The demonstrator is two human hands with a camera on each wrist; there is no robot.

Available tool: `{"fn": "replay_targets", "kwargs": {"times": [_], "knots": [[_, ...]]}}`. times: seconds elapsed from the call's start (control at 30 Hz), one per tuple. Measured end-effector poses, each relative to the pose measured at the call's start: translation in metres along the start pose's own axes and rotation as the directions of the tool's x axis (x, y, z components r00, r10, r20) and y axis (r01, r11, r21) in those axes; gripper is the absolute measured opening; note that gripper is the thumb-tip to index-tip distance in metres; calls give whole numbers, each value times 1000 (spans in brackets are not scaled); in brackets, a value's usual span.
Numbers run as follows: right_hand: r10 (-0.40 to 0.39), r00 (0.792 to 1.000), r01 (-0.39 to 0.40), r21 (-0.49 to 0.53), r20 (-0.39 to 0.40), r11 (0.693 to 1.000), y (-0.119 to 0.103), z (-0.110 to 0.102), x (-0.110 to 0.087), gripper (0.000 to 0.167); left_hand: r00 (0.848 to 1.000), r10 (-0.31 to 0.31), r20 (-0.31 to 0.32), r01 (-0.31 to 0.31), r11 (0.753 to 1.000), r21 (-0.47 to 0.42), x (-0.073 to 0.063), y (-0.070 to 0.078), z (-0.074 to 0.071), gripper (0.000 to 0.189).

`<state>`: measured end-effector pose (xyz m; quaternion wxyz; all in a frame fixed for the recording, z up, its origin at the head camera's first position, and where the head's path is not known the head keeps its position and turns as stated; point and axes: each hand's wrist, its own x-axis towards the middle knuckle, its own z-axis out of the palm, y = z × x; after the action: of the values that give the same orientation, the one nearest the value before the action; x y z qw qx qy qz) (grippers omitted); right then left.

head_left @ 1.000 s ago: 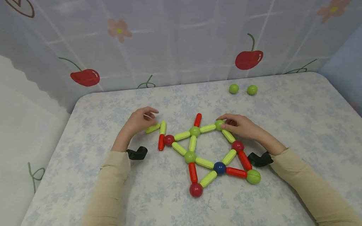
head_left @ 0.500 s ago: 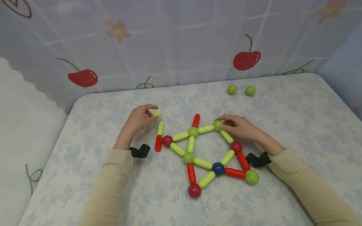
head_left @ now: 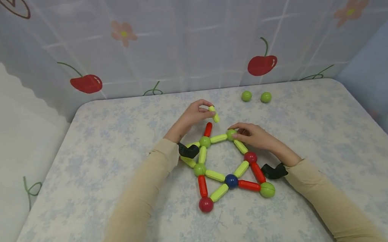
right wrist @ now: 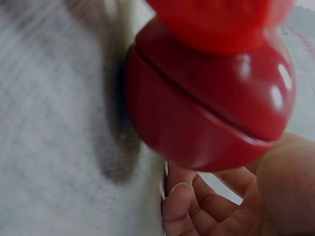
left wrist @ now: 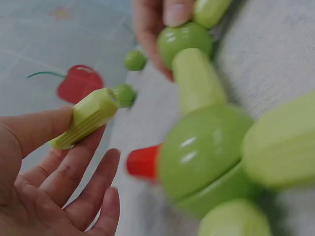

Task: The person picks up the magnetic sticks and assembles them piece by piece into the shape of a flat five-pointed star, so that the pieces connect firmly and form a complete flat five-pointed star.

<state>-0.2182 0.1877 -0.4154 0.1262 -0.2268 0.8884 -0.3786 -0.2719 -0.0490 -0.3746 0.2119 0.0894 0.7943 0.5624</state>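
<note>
My left hand (head_left: 194, 113) pinches a yellow-green magnetic stick (head_left: 214, 114) between thumb and forefinger, raised behind the structure. In the left wrist view the stick (left wrist: 88, 118) tilts, one end pointing away from the palm. My right hand (head_left: 254, 135) pinches the green ball (head_left: 231, 134) at the structure's back right corner. That flat structure joins yellow-green and red sticks with green, red and blue balls (head_left: 231, 181). A red stick (head_left: 208, 129) juts backward from another green ball (head_left: 204, 141), just below my left hand. The right wrist view is mostly filled by a red ball (right wrist: 206, 103).
Two loose green balls (head_left: 246, 96) lie near the table's back edge, right of my left hand. A patterned curtain (head_left: 187, 41) hangs behind the table (head_left: 67, 207). My left wrist strap (head_left: 188, 150) and sleeve cover the structure's left corner.
My left hand picked up the yellow-green stick from the table's left side and carried it right, over behind the structure. My right hand stayed at the green ball.
</note>
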Motion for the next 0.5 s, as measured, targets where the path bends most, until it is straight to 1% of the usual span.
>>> {"fn": "replay_targets", "kwargs": {"times": [0.07, 0.17, 0.33, 0.5], "knots": [[1, 1000, -1, 2, 2, 1000, 0, 1, 0, 34, 999, -15, 37, 14, 1000, 19, 7, -3, 9, 31], [-1, 1000, 1, -3, -3, 1000, 1, 2, 1, 34, 996, -38, 86, 34, 998, 53, 13, -8, 17, 32], [-17, 1000, 17, -6, -13, 1000, 0, 1, 1, 32, 992, -61, 109, 53, 996, 70, 14, -13, 22, 30], [-12, 1000, 12, 8, -13, 1000, 1, 1, 1, 34, 989, -49, 139, 46, 999, 27, 13, -15, 25, 28]]}}
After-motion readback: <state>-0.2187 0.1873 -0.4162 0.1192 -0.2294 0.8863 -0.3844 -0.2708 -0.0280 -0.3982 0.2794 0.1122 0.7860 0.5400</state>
